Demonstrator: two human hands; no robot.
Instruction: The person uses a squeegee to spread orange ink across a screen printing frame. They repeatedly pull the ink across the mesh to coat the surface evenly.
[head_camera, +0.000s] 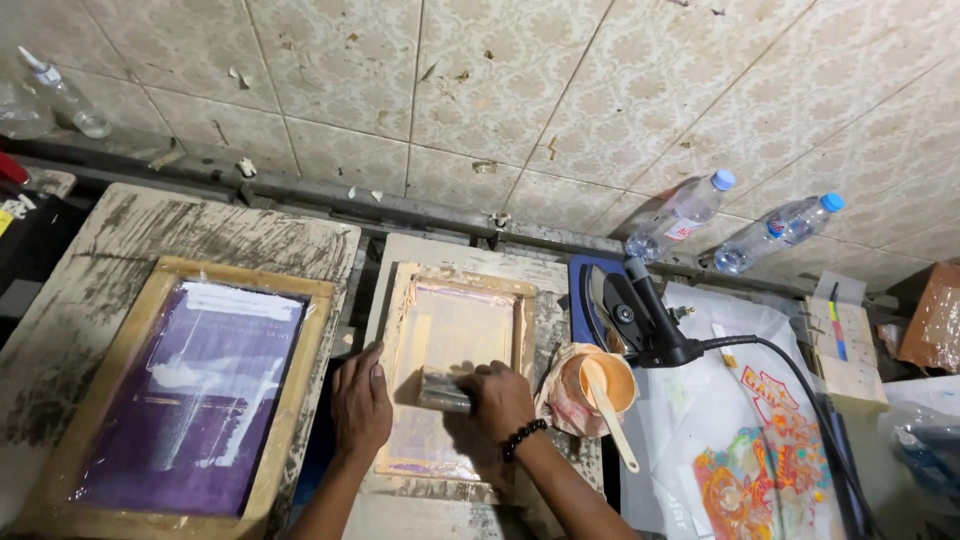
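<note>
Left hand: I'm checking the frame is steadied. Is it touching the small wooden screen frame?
Touching. The head view shows the left hand pressed flat on the left rail of the small wooden screen frame.

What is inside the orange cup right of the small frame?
A pale spatula stands in the orange cup, handle leaning out over the rim. Orange paint coats the walls; the spatula's tip and cup's bottom are hidden.

A worn, paint-smeared counter (120, 235) carries a large wooden screen frame (190, 395) with purple mesh at left and a smaller pale screen frame (455, 370) at the middle. To the right lie an orange ink cup (600, 385) with a stick, printed sheets (760, 470) and two plastic bottles (680, 215).
</note>
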